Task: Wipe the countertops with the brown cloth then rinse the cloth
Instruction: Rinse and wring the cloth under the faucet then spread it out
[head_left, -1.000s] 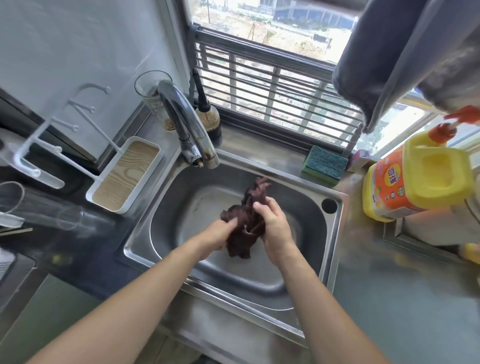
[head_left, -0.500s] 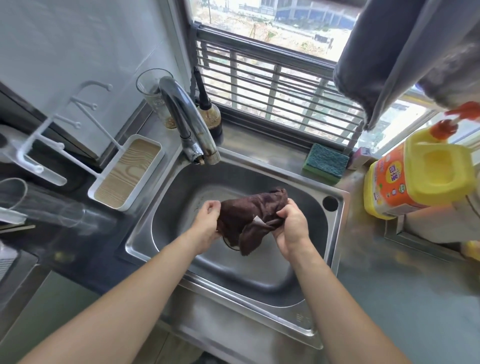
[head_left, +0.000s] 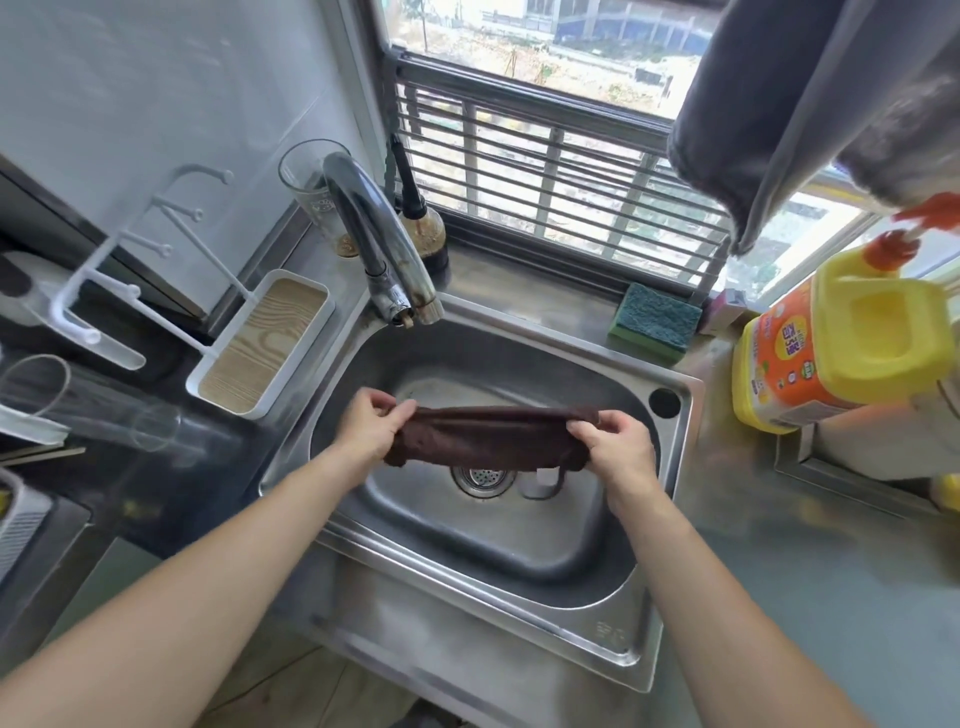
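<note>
Cloth (head_left: 488, 439), brown and damp-looking, is stretched flat between our two hands above the steel sink (head_left: 618, 631), which serves as our landmark throughout. Our left hand (head_left: 371, 423) pinches the cloth's left end, thumb and fingertips pressed together on the fabric; our right hand (head_left: 615, 447) has the same pinching grip on the right end. The cloth hangs clear of the basin floor, directly over the drain strainer (head_left: 480, 478), its lower edge partly hiding the strainer from us.

At the sink's back left corner the chrome faucet (head_left: 374, 234) arches toward the basin, its spout over the rear rim; we see no water running from it. Just behind the faucet stand a clear drinking glass (head_left: 306, 192) and a dark pump bottle (head_left: 423, 228). To the sink's left, on the dark bench (head_left: 156, 499), sits a white drying rack (head_left: 262, 345) with a wood-grain tray. Behind the sink's rear right corner, on the ledge below the barred window (head_left: 561, 171), lies a green sponge (head_left: 657, 322). To the sink's right, on the steel bench (head_left: 831, 597), stands a yellow and orange detergent jug (head_left: 841, 348). A grey towel (head_left: 769, 114) hangs above the sink's right side, in front of the window.
</note>
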